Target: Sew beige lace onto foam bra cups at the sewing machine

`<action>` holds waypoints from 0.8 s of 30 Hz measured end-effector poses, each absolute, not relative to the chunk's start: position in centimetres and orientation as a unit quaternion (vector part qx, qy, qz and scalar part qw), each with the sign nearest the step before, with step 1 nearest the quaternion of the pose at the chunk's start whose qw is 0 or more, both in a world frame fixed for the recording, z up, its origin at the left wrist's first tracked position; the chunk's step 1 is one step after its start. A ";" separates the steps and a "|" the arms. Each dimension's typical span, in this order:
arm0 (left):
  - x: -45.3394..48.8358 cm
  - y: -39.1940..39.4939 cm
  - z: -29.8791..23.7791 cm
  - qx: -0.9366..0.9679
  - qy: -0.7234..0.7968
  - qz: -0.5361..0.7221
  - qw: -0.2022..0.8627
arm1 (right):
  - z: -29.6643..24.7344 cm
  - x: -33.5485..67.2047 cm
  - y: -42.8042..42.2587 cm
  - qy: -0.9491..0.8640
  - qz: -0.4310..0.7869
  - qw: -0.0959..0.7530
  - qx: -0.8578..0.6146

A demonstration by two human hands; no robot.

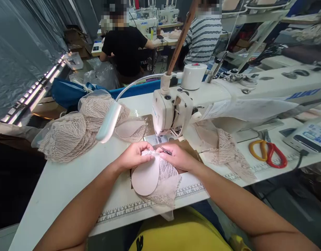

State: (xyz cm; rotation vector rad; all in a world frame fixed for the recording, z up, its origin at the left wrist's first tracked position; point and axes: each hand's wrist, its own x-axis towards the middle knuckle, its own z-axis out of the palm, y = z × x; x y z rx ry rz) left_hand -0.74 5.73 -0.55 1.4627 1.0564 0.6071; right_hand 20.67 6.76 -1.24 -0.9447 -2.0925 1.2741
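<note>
A beige lace bra piece (167, 184) with a smooth, pale molded cup (145, 179) lies in front of the sewing machine's needle area (160, 137). My left hand (136, 156) is closed on its upper edge, thumb on top of the fabric. Close beside it, my right hand (177, 157) pinches the same edge. A small dark metal tool (165, 150) shows between my right fingers, too small to tell its kind. The lower lace hangs over the table's front edge, across a printed ruler strip (121, 211).
Stacked lace cups (69, 136) sit at the left, with another cup (130, 129) beside the lamp (109, 122). Right of the machine head lie more lace (225, 150), scissors with red and yellow handles (267, 153) and a control box (309, 136). Two people sit beyond.
</note>
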 end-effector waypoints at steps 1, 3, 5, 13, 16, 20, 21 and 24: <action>-0.8 5.8 -0.6 0.611 0.454 0.256 0.596 | -1.2 20.7 6.7 -0.768 0.468 0.261 -0.351; -0.8 5.8 -0.8 0.587 0.459 0.250 0.618 | -1.3 20.9 6.6 -0.760 0.464 0.276 -0.362; -0.9 5.8 -0.8 0.577 0.461 0.248 0.627 | -1.5 21.1 6.6 -0.753 0.471 0.281 -0.365; -0.8 5.7 -0.3 0.564 0.457 0.244 0.644 | -1.1 22.0 6.9 -0.744 0.514 0.269 -0.333; -0.7 5.7 -0.4 0.560 0.460 0.249 0.642 | -0.8 21.8 6.8 -0.737 0.527 0.259 -0.334; -0.6 5.8 -1.0 0.569 0.459 0.244 0.637 | -0.8 21.4 6.4 -0.727 0.528 0.238 -0.370; -0.6 5.8 -1.1 0.572 0.457 0.242 0.637 | -0.8 21.3 6.4 -0.726 0.525 0.240 -0.374; -0.5 5.8 -1.4 0.578 0.457 0.239 0.633 | -0.9 21.0 6.2 -0.733 0.507 0.254 -0.375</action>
